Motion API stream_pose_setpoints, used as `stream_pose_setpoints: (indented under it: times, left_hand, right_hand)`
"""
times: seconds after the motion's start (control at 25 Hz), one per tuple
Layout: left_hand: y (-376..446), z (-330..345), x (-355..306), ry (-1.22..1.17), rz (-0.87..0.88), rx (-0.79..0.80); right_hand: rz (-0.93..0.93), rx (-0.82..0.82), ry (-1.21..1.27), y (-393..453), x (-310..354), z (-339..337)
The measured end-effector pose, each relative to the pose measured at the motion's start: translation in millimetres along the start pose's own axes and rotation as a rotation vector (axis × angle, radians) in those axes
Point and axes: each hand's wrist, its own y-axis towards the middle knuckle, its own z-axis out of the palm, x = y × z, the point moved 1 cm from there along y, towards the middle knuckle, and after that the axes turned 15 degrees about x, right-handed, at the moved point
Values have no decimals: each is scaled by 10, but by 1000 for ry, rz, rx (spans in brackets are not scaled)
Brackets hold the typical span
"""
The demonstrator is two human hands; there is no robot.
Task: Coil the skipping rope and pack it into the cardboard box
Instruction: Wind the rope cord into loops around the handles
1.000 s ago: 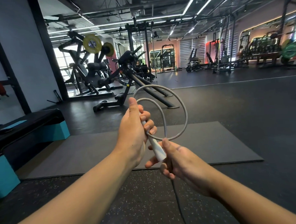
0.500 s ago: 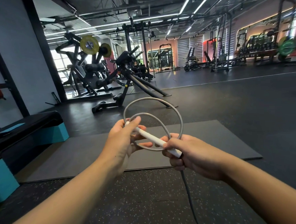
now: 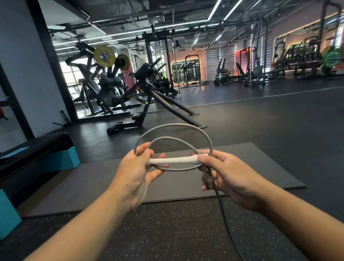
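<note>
A white skipping-rope handle [image 3: 173, 161] lies level between my two hands at chest height. My left hand [image 3: 137, 170] pinches its left end together with the grey rope [image 3: 178, 125]. My right hand [image 3: 227, 177] grips the handle's right end and the rope beside it. Two loops of rope arch above the handle, and a lower strand curves beneath it. The free length of rope drops from my right hand toward the floor and leaves the frame at the bottom. No cardboard box is in view.
A dark grey mat [image 3: 246, 166] lies on the speckled rubber floor below my hands. A black and teal step platform [image 3: 31, 154] stands at the left. Weight machines [image 3: 146, 92] and racks fill the back of the gym.
The handle has swung from pointing down to lying level. My right hand slid from its lower end out to the right end, and both hands lowered slightly.
</note>
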Motion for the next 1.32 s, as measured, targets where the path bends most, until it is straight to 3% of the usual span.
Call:
stream_pose_setpoints:
  times: [0.16, 0.24, 0.32, 0.44, 0.52, 0.64, 0.84, 1.0, 1.2, 1.32]
  left_hand:
    - [-78, -117, 22, 62, -93, 96]
    - [-117, -197, -2, 282, -199, 191]
    - [-164, -234, -109, 651, -255, 314]
    - [-179, 50, -353, 1172, -88, 468]
    - [-77, 364, -401, 1364, 18, 569]
    - [91, 643, -280, 1612, 28, 634]
    - [185, 576, -140, 1610, 80, 589]
    - [186, 571, -248, 1631, 86, 656]
    - [185, 452, -168, 1272, 59, 658]
    - [237, 338, -211, 1078, 124, 528]
  right_hand:
    - [-112, 30, -149, -8, 56, -8]
    - [-88, 66, -337, -33, 143, -56]
    - [-40, 123, -488, -45, 228, -91]
    - [31, 191, -710, -42, 326, -88]
    - [30, 218, -861, -28, 390, -67]
    - [-16, 221, -1027, -5, 470, -13]
    - [-65, 210, -735, 4, 402, -43]
    - [-144, 247, -702, -1, 437, -58]
    - [-146, 142, -759, -5, 466, -45]
    - [5, 135, -852, -89, 438, -145]
